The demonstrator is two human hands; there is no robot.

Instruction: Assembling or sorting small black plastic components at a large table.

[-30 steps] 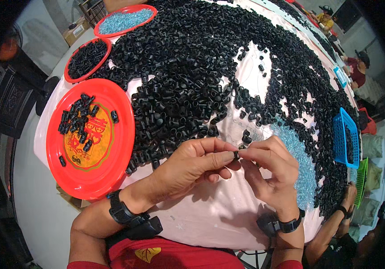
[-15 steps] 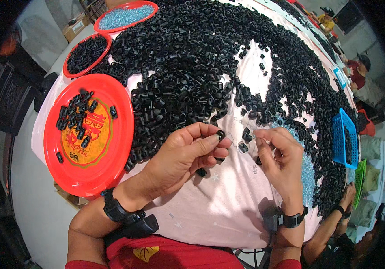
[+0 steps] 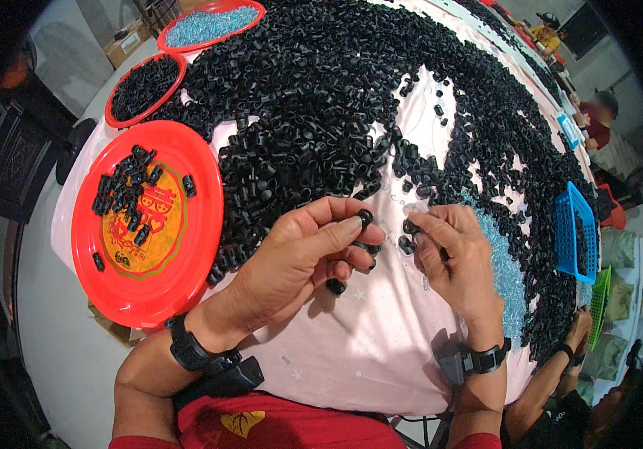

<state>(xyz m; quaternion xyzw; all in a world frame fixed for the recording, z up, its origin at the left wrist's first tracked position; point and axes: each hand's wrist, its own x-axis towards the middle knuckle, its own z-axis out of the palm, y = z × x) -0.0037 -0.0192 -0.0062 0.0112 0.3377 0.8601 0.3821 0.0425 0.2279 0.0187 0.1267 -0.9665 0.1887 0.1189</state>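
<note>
My left hand (image 3: 310,247) pinches a small, rounded black plastic cap (image 3: 365,218) between thumb and forefinger. More dark pieces show at its curled lower fingers, partly hidden. My right hand (image 3: 452,251) is closed, with thumb and forefinger on another small black cap (image 3: 409,227) just above the cloth. One more cap (image 3: 406,245) lies right under the right thumb. A loose black piece (image 3: 335,286) rests on the pale pink cloth (image 3: 381,352) below my left hand. Beyond both hands spreads a large heap of hollow black caps (image 3: 299,150).
At left, a red plate (image 3: 134,303) holds several assembled-looking black pieces. Behind it stand a red tray of slim black parts (image 3: 145,90) and one of clear bluish pieces (image 3: 213,28). Bluish pieces (image 3: 507,288), a blue basket (image 3: 576,232) and a co-worker's hand (image 3: 579,329) are at right.
My right hand has moved a little left and down onto the black caps on the cloth. The left hand has shifted slightly, still pinching its cap.
</note>
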